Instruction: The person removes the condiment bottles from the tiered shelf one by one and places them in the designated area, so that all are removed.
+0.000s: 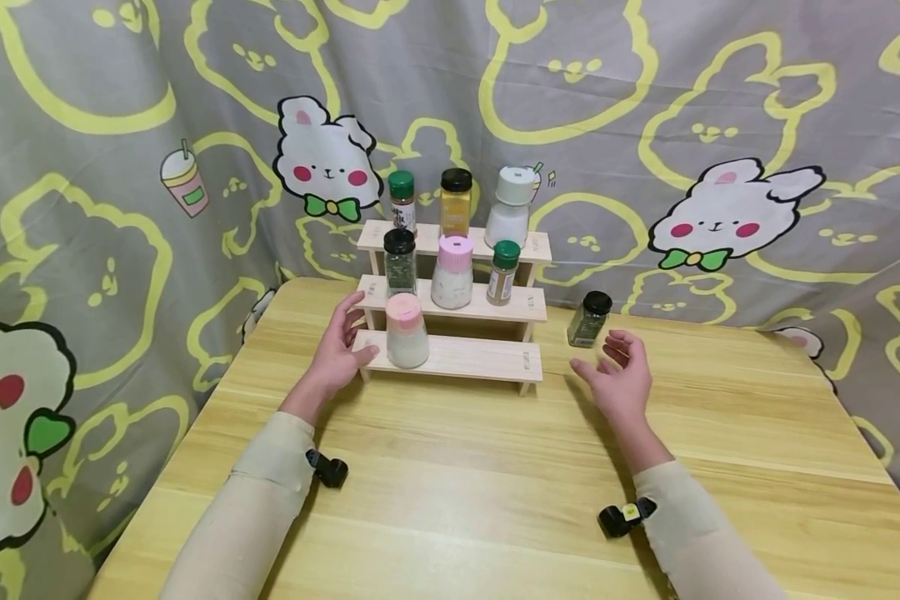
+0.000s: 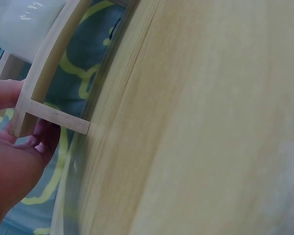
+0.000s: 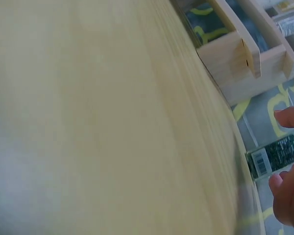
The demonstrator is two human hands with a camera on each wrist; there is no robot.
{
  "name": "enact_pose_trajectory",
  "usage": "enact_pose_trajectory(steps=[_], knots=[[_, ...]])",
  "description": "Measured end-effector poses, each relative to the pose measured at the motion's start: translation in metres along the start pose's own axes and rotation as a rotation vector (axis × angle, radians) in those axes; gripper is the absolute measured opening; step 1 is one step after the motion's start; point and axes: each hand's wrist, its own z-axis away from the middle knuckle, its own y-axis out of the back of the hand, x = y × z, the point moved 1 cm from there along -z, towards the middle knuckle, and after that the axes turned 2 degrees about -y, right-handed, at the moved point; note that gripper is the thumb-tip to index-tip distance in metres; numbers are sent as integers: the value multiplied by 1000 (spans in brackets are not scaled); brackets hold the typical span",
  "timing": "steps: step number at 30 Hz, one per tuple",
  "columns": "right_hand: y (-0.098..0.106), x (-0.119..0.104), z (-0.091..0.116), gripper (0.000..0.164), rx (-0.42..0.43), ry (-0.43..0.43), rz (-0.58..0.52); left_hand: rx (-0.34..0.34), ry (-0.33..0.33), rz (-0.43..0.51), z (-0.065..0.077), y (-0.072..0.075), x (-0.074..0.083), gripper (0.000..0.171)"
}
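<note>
My left hand [image 1: 337, 350] grips the left end of a three-tier wooden shelf rack [image 1: 465, 358], thumb over the lowest board and fingers around its side. The left wrist view shows the rack's end board [image 2: 59, 116] close by the palm. A white shaker with a pink lid [image 1: 408, 333] stands on the lowest tier near that thumb. Right of the rack, a glass jar of green flakes with a black lid [image 1: 589, 321] stands on the table. My right hand [image 1: 621, 379] hovers beside this jar, thumb and fingers spread apart around a gap, holding nothing.
On the middle tier are a black-lidded herb jar [image 1: 401, 267], a pink-lidded shaker [image 1: 452, 279] and a green-lidded jar [image 1: 502, 275]. The top tier bears a green-capped bottle [image 1: 402, 200], a yellow jar [image 1: 456, 204] and a white shaker [image 1: 510, 212]. A patterned curtain [image 1: 435, 75] hangs behind the table [image 1: 450, 500].
</note>
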Motion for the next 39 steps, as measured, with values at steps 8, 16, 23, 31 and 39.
enact_pose_trajectory(steps=[8, 16, 23, 31, 39], knots=[[-5, -5, 16, 76, -29, 61, -4, 0, -2, -6, -1, 0, -1, 90], [-8, -9, 28, 74, -50, 91, -38, 6, 0, -15, -2, 0, -1, 90], [-12, -16, 39, 72, -64, 112, -62, 6, -5, -4, -1, 1, -2, 91], [-14, -25, 51, 71, -76, 127, -93, 5, -7, -5, -1, 0, -3, 90], [-20, -31, 61, 67, -99, 158, -111, 6, -3, -3, -1, 0, -2, 91]])
